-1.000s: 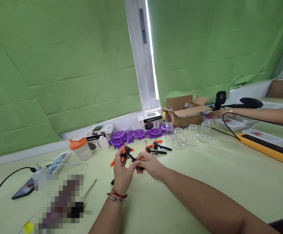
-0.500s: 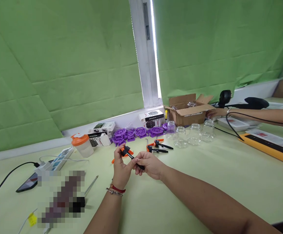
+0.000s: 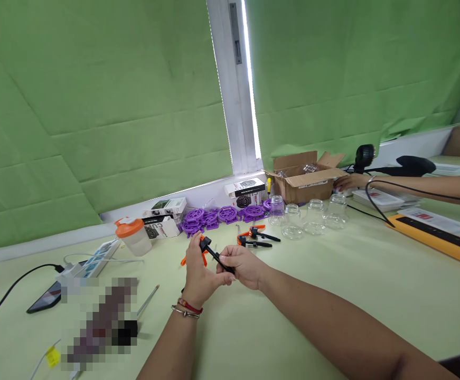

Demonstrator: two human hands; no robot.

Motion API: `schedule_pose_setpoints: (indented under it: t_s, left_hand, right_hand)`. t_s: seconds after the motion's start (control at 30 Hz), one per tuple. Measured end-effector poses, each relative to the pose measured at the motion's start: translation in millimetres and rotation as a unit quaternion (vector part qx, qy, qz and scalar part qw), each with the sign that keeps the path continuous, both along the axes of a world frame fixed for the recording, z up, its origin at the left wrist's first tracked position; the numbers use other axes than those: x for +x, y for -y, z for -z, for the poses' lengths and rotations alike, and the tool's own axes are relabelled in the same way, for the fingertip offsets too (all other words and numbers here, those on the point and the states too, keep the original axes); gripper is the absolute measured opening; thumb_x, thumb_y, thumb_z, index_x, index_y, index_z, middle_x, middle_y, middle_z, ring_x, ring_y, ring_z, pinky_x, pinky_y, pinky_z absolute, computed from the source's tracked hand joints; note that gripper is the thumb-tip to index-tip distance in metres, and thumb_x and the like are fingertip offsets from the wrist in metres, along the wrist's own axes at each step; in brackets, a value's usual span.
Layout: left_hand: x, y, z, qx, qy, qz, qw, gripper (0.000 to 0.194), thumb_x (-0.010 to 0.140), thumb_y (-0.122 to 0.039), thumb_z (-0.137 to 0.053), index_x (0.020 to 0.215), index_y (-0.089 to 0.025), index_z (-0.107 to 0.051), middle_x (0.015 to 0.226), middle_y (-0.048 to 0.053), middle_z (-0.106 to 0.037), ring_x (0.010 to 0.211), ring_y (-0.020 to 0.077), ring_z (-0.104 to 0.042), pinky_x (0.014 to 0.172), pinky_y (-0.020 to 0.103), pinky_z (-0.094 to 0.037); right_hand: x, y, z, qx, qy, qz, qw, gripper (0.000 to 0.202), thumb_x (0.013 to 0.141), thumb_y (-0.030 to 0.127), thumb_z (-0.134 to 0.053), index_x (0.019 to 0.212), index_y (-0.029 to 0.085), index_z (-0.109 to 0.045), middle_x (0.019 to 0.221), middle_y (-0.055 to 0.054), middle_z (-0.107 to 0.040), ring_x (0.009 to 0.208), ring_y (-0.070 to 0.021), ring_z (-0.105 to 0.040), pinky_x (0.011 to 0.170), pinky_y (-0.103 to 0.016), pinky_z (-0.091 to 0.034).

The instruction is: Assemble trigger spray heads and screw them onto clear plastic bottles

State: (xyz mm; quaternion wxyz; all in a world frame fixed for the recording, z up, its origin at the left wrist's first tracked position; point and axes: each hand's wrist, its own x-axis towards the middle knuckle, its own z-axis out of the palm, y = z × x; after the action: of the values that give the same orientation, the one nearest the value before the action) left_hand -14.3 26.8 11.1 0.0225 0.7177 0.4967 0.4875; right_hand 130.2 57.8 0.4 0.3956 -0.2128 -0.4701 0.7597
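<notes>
The black handle of a black-and-orange tool (image 3: 216,256) is pinched between the thumb and fingers of the right hand (image 3: 242,265), above the middle of the tabletop (image 3: 293,301). The tool is tilted, with its head up towards the left. The fingers of the left hand (image 3: 198,270) are raised beside that head, and its thumb is stretched across towards the lower end of the handle; whether the tool is firmly gripped by this hand cannot quite be told, as the contact is partly hidden.

Two similar tools (image 3: 255,244) are laid side by side just beyond the right hand. Nearer the back edge, purple wheel-shaped parts (image 3: 227,214) are spread in a row between printed boxes (image 3: 160,227), with four clear jars (image 3: 292,221) placed to their right. Behind the jars, an open cardboard box (image 3: 304,189) is set by the back edge, and another person's hand (image 3: 348,182) is held beside it. Towards the left, an orange-lidded cup (image 3: 134,237), a power strip (image 3: 100,257) and a phone (image 3: 45,298) are seen, with a thin metal rod (image 3: 148,300) lying nearer the front.
</notes>
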Motion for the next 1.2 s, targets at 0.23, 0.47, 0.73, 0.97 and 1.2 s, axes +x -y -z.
schedule_pose_setpoints:
  t_s: [0.23, 0.47, 0.73, 0.97, 1.2]
  left_hand:
    - [13, 4, 1.5, -0.052, -0.036, -0.071, 0.996, 0.119, 0.041, -0.050, -0.079, 0.136, -0.018, -0.016, 0.127, 0.015, -0.038, 0.118, 0.0361, -0.039, 0.095, 0.054, -0.036]
    - [20, 4, 2.4, -0.046, -0.038, -0.096, 0.994, 0.108, 0.043, -0.049, -0.078, 0.131, -0.018, -0.023, 0.120, 0.013, -0.041, 0.113, 0.0350, -0.042, 0.092, 0.053, -0.037]
    - [24, 4, 5.6, -0.051, -0.031, -0.115, 0.992, 0.100, 0.042, -0.048, -0.078, 0.124, -0.018, -0.029, 0.112, 0.010, -0.044, 0.108, 0.0347, -0.045, 0.089, 0.052, -0.037]
    - [20, 1, 8.6, -0.065, -0.038, -0.136, 0.988, 0.094, 0.042, -0.046, -0.078, 0.120, -0.017, -0.033, 0.108, 0.010, -0.047, 0.102, 0.0297, -0.050, 0.087, 0.048, -0.040]
    - [13, -1, 7.0, -0.067, -0.045, -0.146, 0.986, 0.099, 0.039, -0.050, -0.080, 0.121, -0.019, -0.035, 0.109, 0.009, -0.049, 0.103, 0.0318, -0.049, 0.088, 0.050, -0.039]
  right_hand:
    - [4, 1, -6.5, -0.034, 0.035, 0.025, 0.998, 0.022, 0.066, 0.028, -0.066, 0.070, 0.016, -0.049, 0.060, -0.004, -0.068, 0.049, -0.0133, -0.059, 0.048, -0.022, -0.039]
    - [3, 0, -8.0, -0.058, 0.045, 0.030, 0.997, 0.014, 0.069, 0.020, -0.062, 0.068, 0.015, -0.049, 0.058, -0.005, -0.068, 0.048, -0.0133, -0.060, 0.049, -0.022, -0.040]
    - [4, -4, -1.8, -0.070, 0.062, 0.034, 0.995, 0.013, 0.071, 0.019, -0.062, 0.068, 0.015, -0.049, 0.057, -0.005, -0.068, 0.047, -0.0130, -0.059, 0.048, -0.021, -0.039]
    - [8, -3, -6.2, -0.065, 0.064, 0.006, 0.996, 0.019, 0.070, 0.026, -0.068, 0.070, 0.014, -0.052, 0.066, -0.007, -0.070, 0.056, -0.0132, -0.062, 0.057, -0.024, -0.043]
    - [9, 1, -12.3, -0.069, 0.060, 0.009, 0.996, 0.014, 0.064, 0.013, -0.064, 0.074, 0.013, -0.054, 0.070, -0.008, -0.071, 0.060, -0.0139, -0.063, 0.053, -0.022, -0.041]
